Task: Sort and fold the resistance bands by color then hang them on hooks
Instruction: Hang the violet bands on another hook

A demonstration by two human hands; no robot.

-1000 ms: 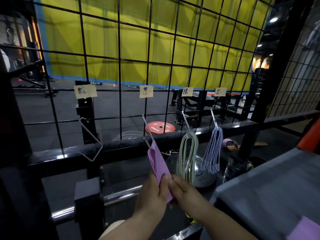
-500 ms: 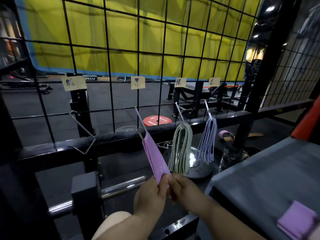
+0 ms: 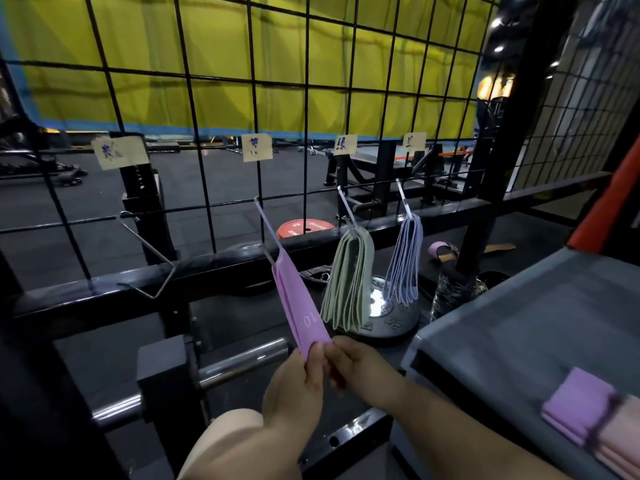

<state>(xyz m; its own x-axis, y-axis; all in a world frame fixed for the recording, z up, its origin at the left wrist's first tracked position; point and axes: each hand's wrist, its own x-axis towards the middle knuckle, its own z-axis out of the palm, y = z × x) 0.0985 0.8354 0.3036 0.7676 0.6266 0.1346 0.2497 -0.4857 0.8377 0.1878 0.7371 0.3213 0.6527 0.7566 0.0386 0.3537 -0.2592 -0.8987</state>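
Pinching the lower end of the purple band (image 3: 300, 306), left hand (image 3: 298, 386) has thumb and fingers closed on the fabric. Right hand (image 3: 360, 365) sits just beside it, fingers curled onto the same end. Band is flat, wide and pale purple, with "10" printed near the bottom. It is pulled taut on a slant from the hands up to its hook (image 3: 266, 223).

Right of the hands is a grey surface (image 3: 519, 323). A folded purple band (image 3: 571, 407) lies near its front edge, with a folded pink band (image 3: 620, 441) touching it on the right; both are blurred.

Hooks on the wire grid (image 3: 304, 98), left to right:
- empty hook (image 3: 149, 251), bent wire with nothing on it
- purple band's hook, carrying only the held band
- third hook, a thick bunch of green bands (image 3: 348, 282) hanging in long loops
- fourth hook, a thinner bunch of blue bands (image 3: 405, 258), edge-on and close together

Green and blue bunches hang near each other, apart from the purple one.

Below the bunches a black weight plate (image 3: 391, 317) lies flat. Past the grid a red plate (image 3: 304, 228) lies on the floor.

Four paper labels (image 3: 256, 147) are taped to the grid, one above each hook; the writing is too small to read. A yellow curtain (image 3: 207, 64) is at the far back.
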